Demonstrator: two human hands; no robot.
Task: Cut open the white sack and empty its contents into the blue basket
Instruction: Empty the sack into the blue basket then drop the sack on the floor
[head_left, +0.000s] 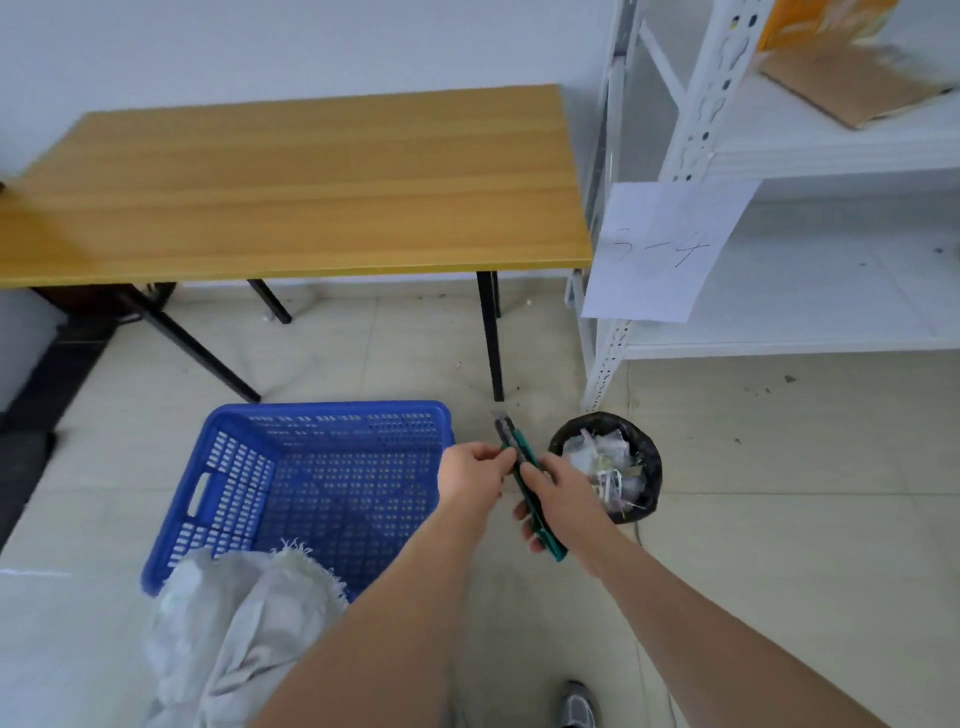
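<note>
Closest in, the white sack (244, 618) is slumped over the near rim of the blue basket (311, 478), down and to the left of both hands, frayed top leaning into the basket, which looks empty. Right hand (558, 493) is wrapped round the green box cutter (530, 488), left hand (475, 475) pinching its upper part, probably working the blade slider. Honest tip: push out only a short bit of blade, keep those left fingers off the tip, then slice near the frayed end, away from the body. Just past the right hand sits a small black bin (608, 462) full of scraps; further out, a wooden table (301, 182).
</note>
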